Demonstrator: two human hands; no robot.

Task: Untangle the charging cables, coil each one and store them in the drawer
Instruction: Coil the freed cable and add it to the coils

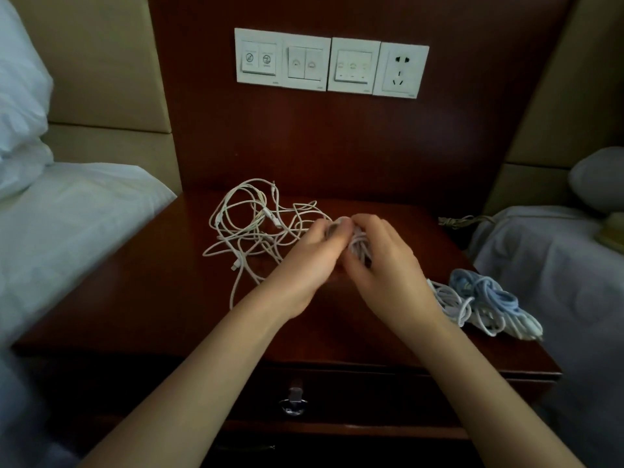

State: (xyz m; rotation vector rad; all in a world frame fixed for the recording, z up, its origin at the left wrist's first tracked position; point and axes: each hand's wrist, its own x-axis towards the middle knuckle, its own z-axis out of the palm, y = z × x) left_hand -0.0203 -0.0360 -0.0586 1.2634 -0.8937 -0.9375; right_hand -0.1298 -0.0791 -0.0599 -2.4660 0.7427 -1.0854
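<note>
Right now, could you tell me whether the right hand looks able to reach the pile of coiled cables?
Probably yes: the pile of coiled cables lies uncovered close by, to its right. However, the right hand grips a white coil with the left hand, so it is occupied.

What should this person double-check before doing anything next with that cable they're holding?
1. Grip: left hand and right hand both hold the white cable bundle: ok.
2. Bundle free of the tangle: cannot tell, the hands hide its ends.
3. Tangle sorted out: not ok, many loops lie crossed.
4. Drawer open for storing: not ok, it is shut.
5. Coiled pile resting on the nightstand: ok, though near the right edge.
</note>
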